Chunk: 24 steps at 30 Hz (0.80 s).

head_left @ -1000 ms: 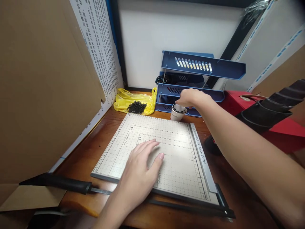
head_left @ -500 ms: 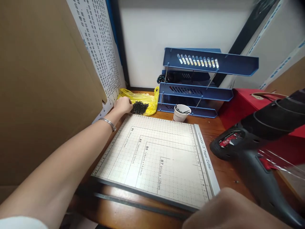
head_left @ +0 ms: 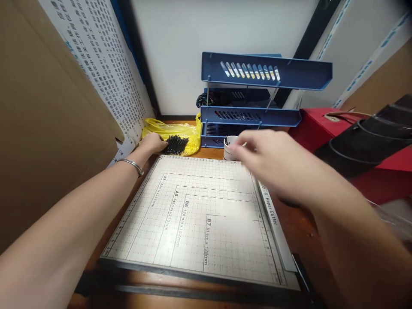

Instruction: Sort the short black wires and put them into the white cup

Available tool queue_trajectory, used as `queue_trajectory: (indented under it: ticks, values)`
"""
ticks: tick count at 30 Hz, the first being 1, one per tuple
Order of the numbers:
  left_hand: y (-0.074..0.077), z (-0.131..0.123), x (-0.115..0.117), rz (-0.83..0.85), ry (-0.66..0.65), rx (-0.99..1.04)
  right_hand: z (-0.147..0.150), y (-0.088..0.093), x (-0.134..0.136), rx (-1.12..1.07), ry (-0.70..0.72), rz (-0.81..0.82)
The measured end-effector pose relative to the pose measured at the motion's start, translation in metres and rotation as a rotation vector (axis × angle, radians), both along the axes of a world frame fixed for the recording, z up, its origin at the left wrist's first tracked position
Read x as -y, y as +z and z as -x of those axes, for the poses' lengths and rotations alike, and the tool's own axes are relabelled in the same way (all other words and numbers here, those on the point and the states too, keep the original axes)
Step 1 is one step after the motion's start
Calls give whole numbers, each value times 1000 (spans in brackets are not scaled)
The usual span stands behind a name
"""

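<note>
My left hand [head_left: 153, 142] reaches to the far left, its fingers bent down at the left end of a pile of thin black sticks [head_left: 176, 145]. The pile lies on a crumpled yellow plastic bag [head_left: 193, 133]. What the left fingertips hold, if anything, is hidden. Smeared by motion, my right hand [head_left: 273, 156] is over the far right corner of the paper cutter [head_left: 180, 210], its fingertips in front of a white paper cup [head_left: 229, 154] and partly covering it. Dark sticks poke up inside that cup. Whether the right fingers grip anything cannot be made out.
Blue tiered letter trays [head_left: 267, 73] stand at the back. A red box [head_left: 322, 124] and a black tool [head_left: 363, 143] are on the right, the tool partly behind my forearm. A cardboard panel [head_left: 58, 107] and a printed sheet [head_left: 106, 64] wall off the left.
My right hand has moved from the near right corner up and forward to the cup. My left hand stays by the black sticks. The view has shifted slightly to the right.
</note>
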<state>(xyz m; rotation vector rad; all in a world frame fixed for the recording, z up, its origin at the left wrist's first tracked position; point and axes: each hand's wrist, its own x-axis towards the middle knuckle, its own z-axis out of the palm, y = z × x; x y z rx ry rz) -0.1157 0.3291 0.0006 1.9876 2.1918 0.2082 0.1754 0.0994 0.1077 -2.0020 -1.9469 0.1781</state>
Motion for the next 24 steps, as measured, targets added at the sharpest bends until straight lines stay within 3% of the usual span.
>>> queue_trajectory:
  ticks: [2, 4, 8, 12, 18, 24]
  values:
    - [0, 1, 2, -3, 1, -5, -13, -4, -24, 10, -148, 16]
    - [1, 0, 5, -11, 2, -3, -23, -14, -48, 1, -206, 13]
    - [4, -2, 17, -54, 11, 16, -27, -42, -80, -32, -116, 104]
    - [12, -6, 36, -165, -26, 66, -19, -61, -93, -65, -90, 91]
    - [29, -24, 80, -299, -211, 237, -12, -65, -87, -104, -60, -86]
    - [29, -66, 137, -316, -568, 467, 9, -54, -44, -254, 163, -367]
